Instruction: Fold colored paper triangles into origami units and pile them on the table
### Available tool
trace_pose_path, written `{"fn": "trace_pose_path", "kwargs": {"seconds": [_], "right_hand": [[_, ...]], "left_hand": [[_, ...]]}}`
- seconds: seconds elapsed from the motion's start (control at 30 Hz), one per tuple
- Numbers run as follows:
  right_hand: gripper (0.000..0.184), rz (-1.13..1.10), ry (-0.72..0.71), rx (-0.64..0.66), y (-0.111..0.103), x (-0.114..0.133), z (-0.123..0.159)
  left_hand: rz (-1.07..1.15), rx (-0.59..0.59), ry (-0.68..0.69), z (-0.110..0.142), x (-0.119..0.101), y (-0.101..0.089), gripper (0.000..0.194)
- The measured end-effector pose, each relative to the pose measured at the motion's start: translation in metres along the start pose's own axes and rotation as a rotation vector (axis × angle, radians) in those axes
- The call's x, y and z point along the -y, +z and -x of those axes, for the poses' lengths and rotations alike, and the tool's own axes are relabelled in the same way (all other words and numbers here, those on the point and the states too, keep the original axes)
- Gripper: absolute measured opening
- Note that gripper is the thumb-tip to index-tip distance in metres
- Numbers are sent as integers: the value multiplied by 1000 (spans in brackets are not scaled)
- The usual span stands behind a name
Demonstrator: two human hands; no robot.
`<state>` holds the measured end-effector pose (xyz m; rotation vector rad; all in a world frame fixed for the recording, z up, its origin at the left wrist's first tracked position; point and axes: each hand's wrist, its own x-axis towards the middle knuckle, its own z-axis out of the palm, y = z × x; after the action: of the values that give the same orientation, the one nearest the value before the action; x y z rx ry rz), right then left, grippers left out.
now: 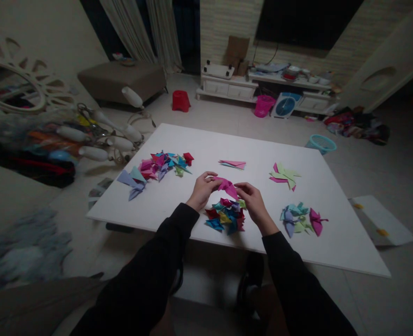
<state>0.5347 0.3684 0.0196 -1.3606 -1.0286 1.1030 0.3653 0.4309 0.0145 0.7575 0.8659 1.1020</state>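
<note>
A bright pink origami crane point(227, 187) is held up between my two hands, just above the near middle of the white table point(178, 210). My left hand point(203, 189) pinches its left end. On the other side, the fingers of my right hand point(252, 198) close on its right end. Right below lies a heap of small folded paper pieces point(225, 215) in red, blue, yellow and green. Beyond my hands rest a few narrow folded papers point(233, 164), pink on top.
A large colourful pile of folded paper point(160, 163) covers the table's left side. Green and pink folded strips point(284, 175) lie at the right, with several paper cranes point(299, 219) nearer me. A lamp with white shades point(111, 142) stands beside the left edge; a blue basket point(320, 143) is behind the table.
</note>
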Motion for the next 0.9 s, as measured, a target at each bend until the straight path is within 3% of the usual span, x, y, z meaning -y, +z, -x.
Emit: {"fn": "trace_pose_path", "kwargs": {"seconds": [0.33,0.57,0.73,0.9], "right_hand": [[21,-78,5,44,-4,1,3],[26,-291,81,-80,-4,1,0],[35,-409,163,-72,-3,1,2],[38,-417,176,-60,-1,0,2]], "left_hand": [[-33,1,27,-4,5,1,42],[-42,24,-33,-3,8,4,23],[-292,157,122,7,14,12,31],[-377,122,233,9,16,18,16]]}}
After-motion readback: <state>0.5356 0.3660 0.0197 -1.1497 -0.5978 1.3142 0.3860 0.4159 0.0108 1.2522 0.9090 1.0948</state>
